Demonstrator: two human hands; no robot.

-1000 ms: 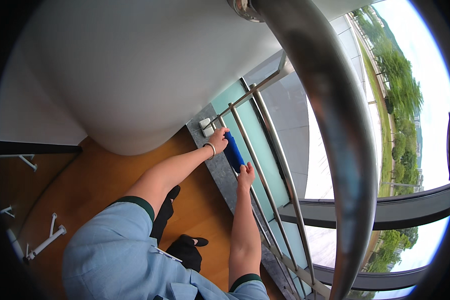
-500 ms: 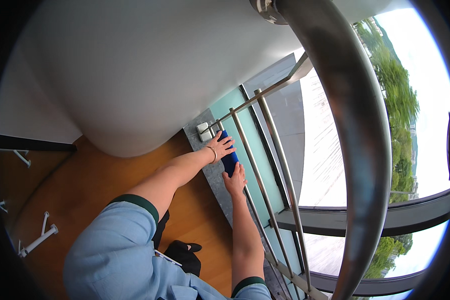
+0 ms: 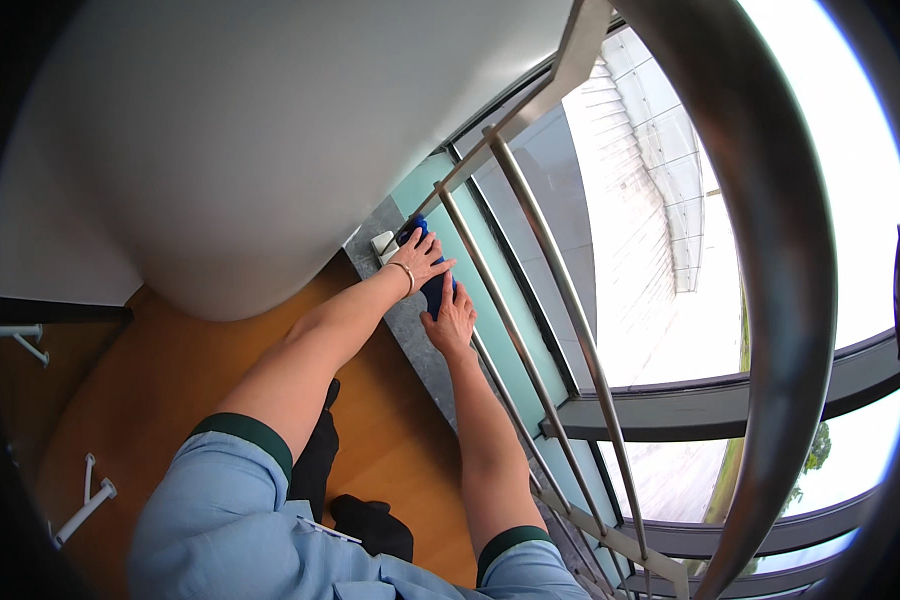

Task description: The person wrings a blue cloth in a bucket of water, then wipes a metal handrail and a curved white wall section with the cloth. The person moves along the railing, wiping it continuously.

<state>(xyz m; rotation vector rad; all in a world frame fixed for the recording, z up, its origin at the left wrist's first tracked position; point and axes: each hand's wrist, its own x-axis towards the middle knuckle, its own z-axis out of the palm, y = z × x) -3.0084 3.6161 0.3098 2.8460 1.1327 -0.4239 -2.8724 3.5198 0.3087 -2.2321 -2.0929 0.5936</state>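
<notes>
A dark blue cloth (image 3: pixel 433 292) lies along the lowest metal bar of the railing, near the wall. Over its upper part rests my left hand (image 3: pixel 420 262), a bracelet at the wrist, the fingers bent across the cloth. My right hand (image 3: pixel 454 318) grips the nearer end, thumb to the left and fingers reaching up toward the left hand. Whether the cloth goes all the way around the bar is hidden by my hands. A small white box (image 3: pixel 383 246) sits just left of the cloth, on the grey stone ledge (image 3: pixel 410 330).
A thick metal handrail (image 3: pixel 785 250) curves close by on the right. Thinner railing bars (image 3: pixel 550 270) stand before the glass and window frames. A large white rounded wall (image 3: pixel 270 150) bulges at the left over the wooden floor (image 3: pixel 210 350). White brackets (image 3: pixel 85 510) show at lower left.
My view has shifted, so the railing and handrail sit differently in it. Both hands remain at the blue cloth and are closer together, my right fingers now near my left hand.
</notes>
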